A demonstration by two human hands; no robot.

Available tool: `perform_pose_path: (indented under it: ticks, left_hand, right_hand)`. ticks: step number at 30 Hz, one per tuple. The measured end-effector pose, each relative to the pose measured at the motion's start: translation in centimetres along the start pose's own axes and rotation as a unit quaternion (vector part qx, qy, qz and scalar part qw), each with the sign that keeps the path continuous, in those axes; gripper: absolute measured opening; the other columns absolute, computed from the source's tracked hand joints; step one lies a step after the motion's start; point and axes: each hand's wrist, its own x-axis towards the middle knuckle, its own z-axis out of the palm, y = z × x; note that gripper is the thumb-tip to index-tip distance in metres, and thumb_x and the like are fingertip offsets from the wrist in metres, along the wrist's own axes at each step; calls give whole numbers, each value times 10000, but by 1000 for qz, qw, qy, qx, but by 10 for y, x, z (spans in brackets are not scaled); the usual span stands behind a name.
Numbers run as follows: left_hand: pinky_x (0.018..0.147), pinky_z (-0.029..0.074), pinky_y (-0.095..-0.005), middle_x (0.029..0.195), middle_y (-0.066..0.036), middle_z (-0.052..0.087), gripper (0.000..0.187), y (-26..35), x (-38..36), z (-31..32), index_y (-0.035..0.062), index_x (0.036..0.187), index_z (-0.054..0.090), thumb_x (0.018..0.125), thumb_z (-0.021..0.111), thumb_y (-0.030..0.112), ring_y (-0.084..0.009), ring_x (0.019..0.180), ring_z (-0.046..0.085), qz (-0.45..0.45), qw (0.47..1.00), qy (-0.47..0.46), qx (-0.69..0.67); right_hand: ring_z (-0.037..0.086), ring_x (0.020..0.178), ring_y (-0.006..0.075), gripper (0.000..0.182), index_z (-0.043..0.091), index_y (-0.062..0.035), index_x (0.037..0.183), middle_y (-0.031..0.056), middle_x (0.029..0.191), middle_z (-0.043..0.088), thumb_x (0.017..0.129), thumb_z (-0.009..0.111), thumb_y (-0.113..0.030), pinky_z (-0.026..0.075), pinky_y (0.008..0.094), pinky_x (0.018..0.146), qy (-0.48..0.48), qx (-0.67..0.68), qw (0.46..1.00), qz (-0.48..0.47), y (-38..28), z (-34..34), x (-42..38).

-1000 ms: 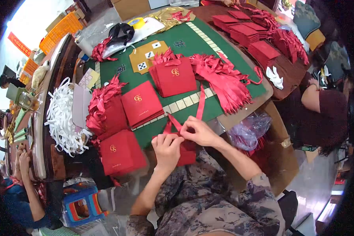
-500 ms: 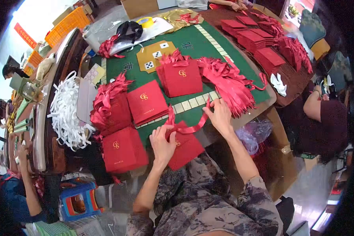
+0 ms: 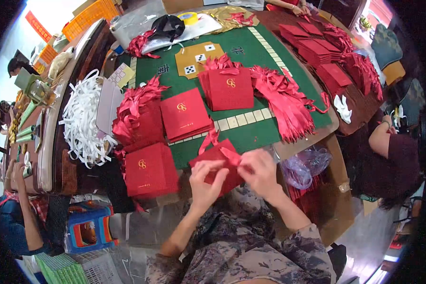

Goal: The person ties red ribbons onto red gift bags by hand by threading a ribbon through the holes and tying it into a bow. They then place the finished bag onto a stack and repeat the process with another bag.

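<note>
A small red paper bag (image 3: 228,176) with a red ribbon handle lies in front of me at the table's near edge. My left hand (image 3: 205,183) rests over its left side, thumb and forefinger apart. At the bag's upper right, my right hand (image 3: 260,174) pinches a red ribbon (image 3: 230,156); motion blurs its fingertips. Another loop of ribbon (image 3: 208,141) stands up at the bag's top left. Just beyond are stacked red bags with gold lettering (image 3: 184,113), a second stack (image 3: 229,90) and a third at the left (image 3: 151,170).
A green game mat (image 3: 251,52) covers the table. Red ribbons (image 3: 286,106) lie in a bundle at right, white ribbons (image 3: 83,120) fill a box at left. More red bags (image 3: 317,49) sit on the far-right table. Other people work around; a person's arm (image 3: 381,139) is at right.
My right hand has drawn the ribbon down and left, close to the bag and my left hand. The left hand has shifted slightly right and down. My view has turned a little.
</note>
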Motion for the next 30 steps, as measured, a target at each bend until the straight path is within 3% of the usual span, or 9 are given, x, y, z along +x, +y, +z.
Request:
perform_pose_path:
  ticks: [2, 8, 10, 12, 14, 16, 20, 23, 30]
  left_hand:
    - [744, 493, -251, 908, -47, 696, 185, -12, -24, 3, -35, 1016, 699, 844, 736, 22, -96, 806, 604, -89, 991, 3, -103]
    - [712, 465, -210, 920, -2, 700, 132, -20, -37, -15, -10, 1034, 717, 957, 620, 36, -50, 803, 579, -252, 945, 12, -210]
    - [700, 457, -209, 904, 25, 686, 149, -23, -36, -20, 5, 1041, 723, 974, 603, 64, -46, 801, 577, -224, 956, -2, -190]
    - [706, 461, -221, 895, 4, 677, 138, -21, -37, -20, -21, 1029, 707, 960, 605, 41, -56, 810, 578, -221, 959, -19, -175]
    - [720, 474, -250, 883, -38, 656, 126, -21, -36, -18, -60, 1012, 677, 932, 612, 12, -79, 826, 583, -112, 989, -40, -93]
    - [753, 498, -292, 900, -111, 659, 127, -21, -35, -19, -68, 1006, 660, 904, 614, -10, -158, 831, 629, -141, 984, -50, -96]
    - [855, 505, -394, 1042, -172, 643, 222, -13, -17, -34, 0, 1113, 669, 898, 617, 19, -335, 983, 623, -41, 994, -21, 100]
    - [908, 479, -432, 1094, -166, 621, 289, -27, -7, -29, 12, 1163, 651, 875, 627, 24, -362, 1033, 581, -27, 982, 42, 182]
    - [844, 469, -448, 1052, -123, 602, 288, -47, 7, -29, 42, 1093, 641, 808, 683, 36, -340, 980, 557, 2, 957, -37, 286]
  right_hand:
    - [639, 859, 273, 277, 620, -98, 871, 66, 960, 668, 669, 807, -118, 489, 399, 743, -65, -22, 997, -31, -16, 8, -9]
    - [646, 885, 285, 243, 645, -72, 920, 80, 987, 668, 725, 790, -86, 505, 378, 761, -134, 67, 989, 0, -31, 25, -16]
    - [656, 921, 284, 231, 665, -37, 986, 110, 1004, 668, 784, 772, -73, 524, 364, 800, -92, 172, 974, 119, -32, 29, -16]
    - [663, 955, 264, 215, 678, -12, 1024, 125, 1014, 672, 829, 752, -66, 531, 351, 832, -96, 177, 969, 145, -31, 34, -15]
    - [657, 964, 272, 179, 682, -16, 1003, 112, 1003, 676, 852, 739, -95, 518, 355, 853, -104, 237, 948, 185, -29, 43, -16]
    - [658, 979, 255, 145, 685, -13, 988, 106, 1020, 682, 864, 723, -78, 514, 347, 867, -107, 265, 939, 192, -28, 48, -15]
    - [685, 905, 265, 126, 678, -26, 1007, 126, 952, 695, 892, 688, -77, 530, 348, 804, -96, 217, 944, 229, -26, 47, -13]
    - [696, 898, 294, 128, 673, -31, 998, 129, 948, 704, 877, 696, -67, 540, 354, 783, -105, 133, 967, 191, -23, 51, -6]
    - [670, 836, 292, 129, 673, -41, 969, 108, 881, 680, 854, 713, -82, 518, 377, 747, -107, 49, 981, 154, -6, 78, -9]
